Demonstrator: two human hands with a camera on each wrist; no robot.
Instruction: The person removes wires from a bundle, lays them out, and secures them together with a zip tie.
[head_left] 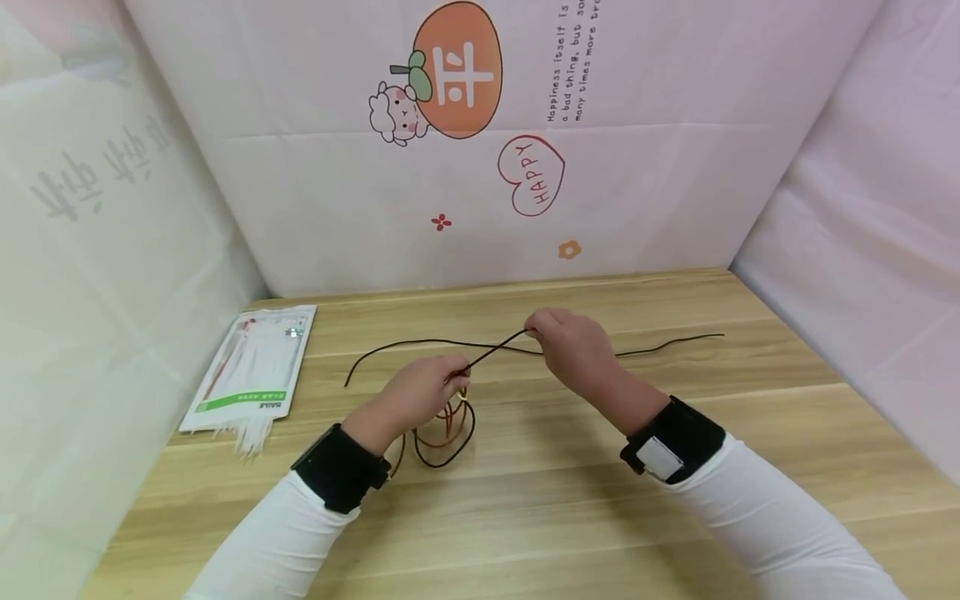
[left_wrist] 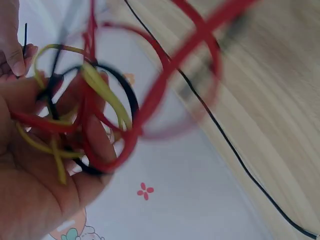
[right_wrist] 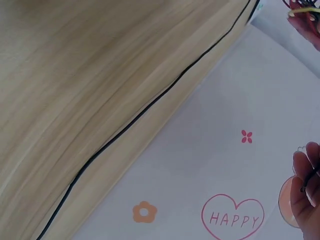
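My left hand point(head_left: 420, 390) holds a loose tangle of thin wires in its curled fingers. Red wire point(left_wrist: 159, 89), yellow wire point(left_wrist: 104, 91) and black wire loop through the bundle, and some loops hang below the hand in the head view. A black wire point(head_left: 495, 348) runs taut from the bundle up to my right hand point(head_left: 576, 350), which pinches it near its end between thumb and fingers. Behind both hands a separate black wire point(head_left: 420, 341) lies stretched across the table, curving at its left end. Part of it is hidden by the right hand.
A flat clear-and-white packet point(head_left: 255, 358) with a green band lies at the table's left, thin white strips point(head_left: 253, 435) poking out of its near end. White printed sheets point(head_left: 360, 217) stand behind and on both sides of the wooden table point(head_left: 525, 517).
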